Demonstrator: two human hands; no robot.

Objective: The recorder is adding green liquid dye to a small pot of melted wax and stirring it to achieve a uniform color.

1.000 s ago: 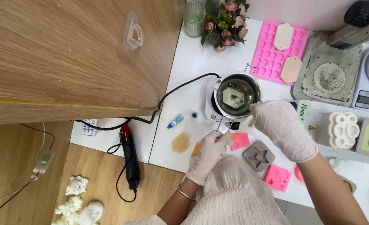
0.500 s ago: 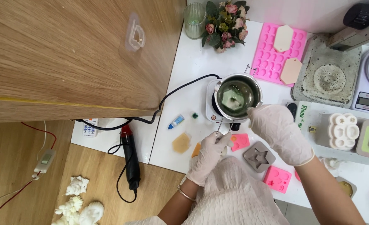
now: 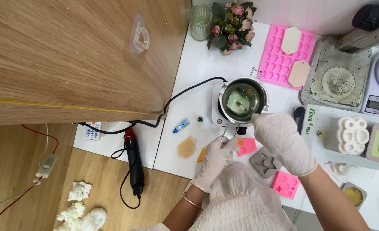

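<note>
Bright, even daylight fills the view, and the white bench (image 3: 202,77) is nearly washed out along its far edge. Shadows are soft and short. The steel pot (image 3: 243,100) rim glints. Focus is sharp throughout; straight edges bow slightly toward the corners.

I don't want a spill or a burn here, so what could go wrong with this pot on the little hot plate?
1. The left hand grips only the thin wire handle of the metal pot; a tilt could slop the greenish liquid.
2. The right hand sits at the pot's rim in a thin glove, so heat may reach it.
3. The black cord crosses the white table; a snag could tug the hot plate.
</note>
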